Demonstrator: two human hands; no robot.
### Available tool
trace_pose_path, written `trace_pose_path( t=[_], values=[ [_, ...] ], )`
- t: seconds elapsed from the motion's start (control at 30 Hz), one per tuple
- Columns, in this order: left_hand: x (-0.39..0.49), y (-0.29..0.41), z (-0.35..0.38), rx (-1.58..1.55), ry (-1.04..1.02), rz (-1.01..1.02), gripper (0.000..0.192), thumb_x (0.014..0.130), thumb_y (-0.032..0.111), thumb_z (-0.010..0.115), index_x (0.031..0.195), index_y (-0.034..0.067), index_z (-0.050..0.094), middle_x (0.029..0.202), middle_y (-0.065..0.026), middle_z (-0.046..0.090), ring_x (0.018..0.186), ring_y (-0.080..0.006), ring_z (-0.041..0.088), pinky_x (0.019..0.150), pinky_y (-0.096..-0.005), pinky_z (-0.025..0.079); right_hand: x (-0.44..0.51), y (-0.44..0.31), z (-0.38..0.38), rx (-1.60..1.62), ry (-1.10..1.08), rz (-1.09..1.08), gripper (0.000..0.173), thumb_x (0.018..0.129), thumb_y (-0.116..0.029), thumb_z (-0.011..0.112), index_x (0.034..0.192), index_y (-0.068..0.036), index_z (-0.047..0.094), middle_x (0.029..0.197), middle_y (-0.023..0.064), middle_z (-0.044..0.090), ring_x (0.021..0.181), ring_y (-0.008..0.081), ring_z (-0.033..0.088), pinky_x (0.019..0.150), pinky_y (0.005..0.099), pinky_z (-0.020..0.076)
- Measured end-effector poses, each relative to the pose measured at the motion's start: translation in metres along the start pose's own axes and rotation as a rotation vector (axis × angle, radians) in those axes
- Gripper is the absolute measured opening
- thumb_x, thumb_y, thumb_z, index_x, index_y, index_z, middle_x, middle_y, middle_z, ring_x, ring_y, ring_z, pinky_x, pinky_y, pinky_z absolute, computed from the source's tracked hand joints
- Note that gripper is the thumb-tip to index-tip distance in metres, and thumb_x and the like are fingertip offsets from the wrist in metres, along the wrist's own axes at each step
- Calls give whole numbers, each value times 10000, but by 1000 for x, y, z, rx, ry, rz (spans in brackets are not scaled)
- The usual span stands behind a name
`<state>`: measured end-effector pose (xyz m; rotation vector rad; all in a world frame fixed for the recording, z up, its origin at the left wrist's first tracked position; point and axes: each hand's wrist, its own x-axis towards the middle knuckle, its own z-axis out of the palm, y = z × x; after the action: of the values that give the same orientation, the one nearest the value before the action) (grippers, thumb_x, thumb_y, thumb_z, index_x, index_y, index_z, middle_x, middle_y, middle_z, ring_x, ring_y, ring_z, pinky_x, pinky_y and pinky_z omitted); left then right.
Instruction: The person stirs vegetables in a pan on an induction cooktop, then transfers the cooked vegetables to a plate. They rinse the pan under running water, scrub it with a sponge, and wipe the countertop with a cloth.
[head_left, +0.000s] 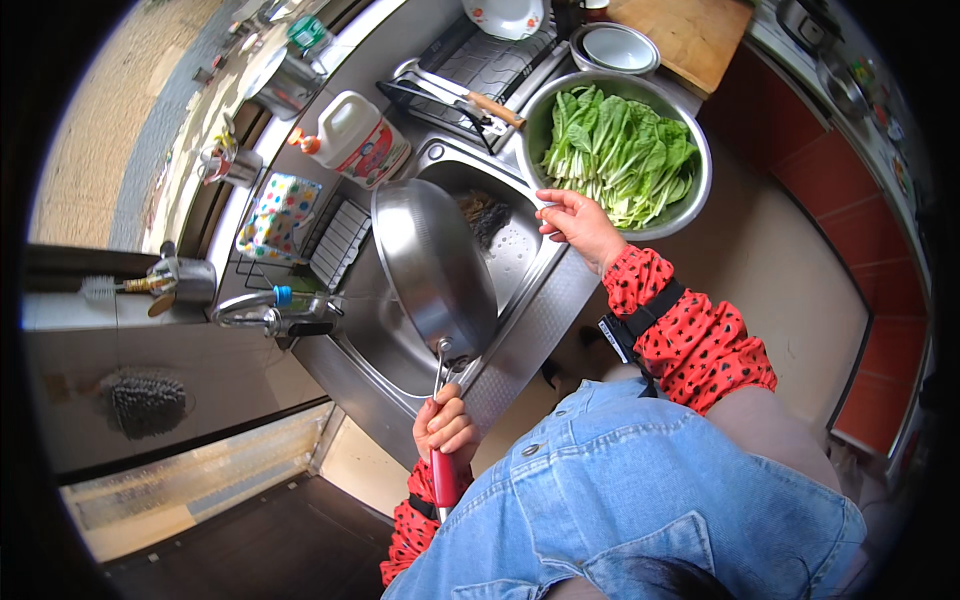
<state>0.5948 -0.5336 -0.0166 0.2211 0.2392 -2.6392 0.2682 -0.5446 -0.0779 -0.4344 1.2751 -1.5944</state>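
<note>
My left hand (448, 427) grips the red handle of a metal pan (439, 262), which is tipped on its side over the steel sink (517, 296), its outer side towards me. My right hand (577, 225) is held near the sink's right edge, fingers slightly bent and holding nothing visible. Just beyond it stands a large steel basin (701, 191) of green leafy vegetables (619, 154). Behind the pan, a dark, bristly scrubber (484, 217) lies in the sink. The inside of the pan is hidden.
At the sink's left are the faucet (281, 313), a wire rack (341, 244) and a white detergent jug (364, 142). A dish rack (480, 67) with a wooden-handled utensil (495, 109), stacked bowls (619, 51) and a wooden cutting board (682, 37) stand farther back.
</note>
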Motion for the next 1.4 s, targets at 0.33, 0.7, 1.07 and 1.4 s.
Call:
trace_pose_path(
  t=[0.33,0.7,1.07,1.4],
  values=[
    [25,-16,-2,-113,-148,-34,109,895,99,480,862,71,380,604,-10,512,437,-79,555,405,-218,468,10,18,-33,117,45,-95,313,866,-95,542,1165,-5,531,926,44,600,713,99,577,655,232,457],
    [0,0,29,694,274,-97,78,902,97,477,874,92,404,581,14,410,411,-86,432,385,-240,344,-23,-4,-35,-62,49,-20,379,867,-170,583,1220,-63,499,938,14,607,719,60,569,646,205,451],
    [-45,20,-6,1105,430,-46,176,848,80,590,861,59,416,600,-50,526,453,-131,539,431,-259,465,-65,-69,101,-284,-352,-123,308,898,-102,526,1192,-9,516,963,41,584,795,87,560,718,210,460],
    [-92,61,-51,1248,341,-104,169,831,98,580,789,49,424,590,-30,523,462,-123,544,428,-248,445,-11,88,363,-324,-405,398,556,868,-168,573,1356,-50,334,1253,51,481,1074,145,499,860,283,401]
  ],
)
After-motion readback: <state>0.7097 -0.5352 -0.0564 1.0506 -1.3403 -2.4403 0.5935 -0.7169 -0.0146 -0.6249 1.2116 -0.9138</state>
